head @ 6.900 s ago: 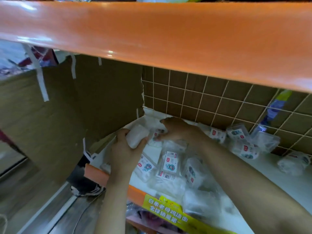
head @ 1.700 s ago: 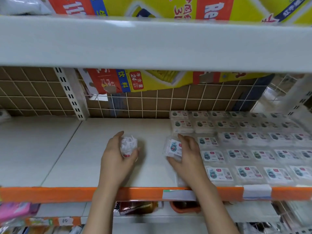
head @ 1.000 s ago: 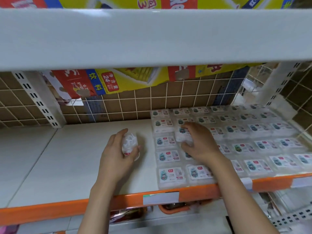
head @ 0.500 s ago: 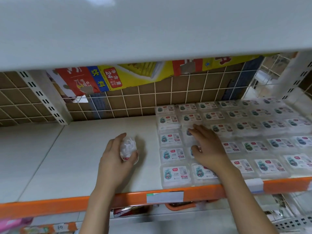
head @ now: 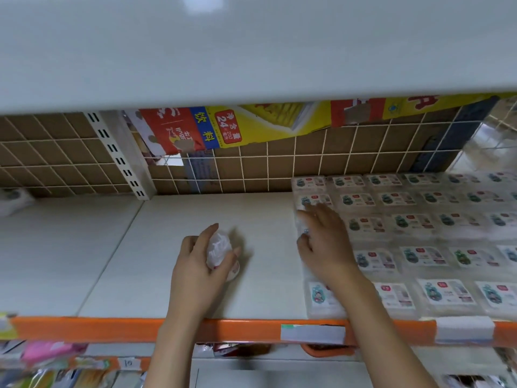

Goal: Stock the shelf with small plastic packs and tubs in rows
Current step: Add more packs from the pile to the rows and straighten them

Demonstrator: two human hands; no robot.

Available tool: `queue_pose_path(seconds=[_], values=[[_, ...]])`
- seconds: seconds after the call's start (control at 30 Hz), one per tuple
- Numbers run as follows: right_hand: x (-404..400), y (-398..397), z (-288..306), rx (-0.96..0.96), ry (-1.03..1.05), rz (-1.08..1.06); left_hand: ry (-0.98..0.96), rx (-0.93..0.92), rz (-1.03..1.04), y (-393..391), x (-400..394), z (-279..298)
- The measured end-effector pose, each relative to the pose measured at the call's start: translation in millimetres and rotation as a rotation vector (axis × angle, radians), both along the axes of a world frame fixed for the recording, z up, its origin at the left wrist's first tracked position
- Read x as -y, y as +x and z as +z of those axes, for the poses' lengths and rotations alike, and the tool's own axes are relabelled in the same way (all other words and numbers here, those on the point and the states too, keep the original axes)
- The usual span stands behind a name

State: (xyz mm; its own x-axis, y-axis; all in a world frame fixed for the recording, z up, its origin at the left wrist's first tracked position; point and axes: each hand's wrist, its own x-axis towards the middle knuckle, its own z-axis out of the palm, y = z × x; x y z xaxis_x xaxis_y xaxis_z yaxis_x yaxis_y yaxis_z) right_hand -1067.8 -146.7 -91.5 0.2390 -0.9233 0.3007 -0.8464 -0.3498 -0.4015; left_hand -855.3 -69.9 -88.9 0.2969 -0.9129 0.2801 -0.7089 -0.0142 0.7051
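Head view, close, down onto shelf [head: 195, 219]

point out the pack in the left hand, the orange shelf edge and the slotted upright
crumpled pack [head: 218, 247], head view, its clear wrap between the fingers
orange shelf edge [head: 84, 329], head view, front strip
slotted upright [head: 120, 161], head view, its slotted face

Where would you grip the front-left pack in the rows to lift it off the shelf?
Pinch the front-left pack by its two short side edges, coming from the left, where the shelf lies bare. It lies flat, with a neighbour close on its right.
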Motion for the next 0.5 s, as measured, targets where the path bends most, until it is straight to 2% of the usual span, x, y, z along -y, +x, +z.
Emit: queue_pose_path(seconds=[0.2,0.37,0.5], values=[[18.1,100.4,-5.9,-0.008,-0.003,0.086,-0.010,-0.014,0.066,62.4,-0.6,9.3],[20.3,162.9,-37.6,-0.133,0.172,-0.021,-0.026,-0.073,0.118,123.0,-7.1,15.2],[18.1,178.2,-52.4,-0.182,0.147,-0.090,-0.022,-0.092,0.100,164.3,-3.4,12.1]])
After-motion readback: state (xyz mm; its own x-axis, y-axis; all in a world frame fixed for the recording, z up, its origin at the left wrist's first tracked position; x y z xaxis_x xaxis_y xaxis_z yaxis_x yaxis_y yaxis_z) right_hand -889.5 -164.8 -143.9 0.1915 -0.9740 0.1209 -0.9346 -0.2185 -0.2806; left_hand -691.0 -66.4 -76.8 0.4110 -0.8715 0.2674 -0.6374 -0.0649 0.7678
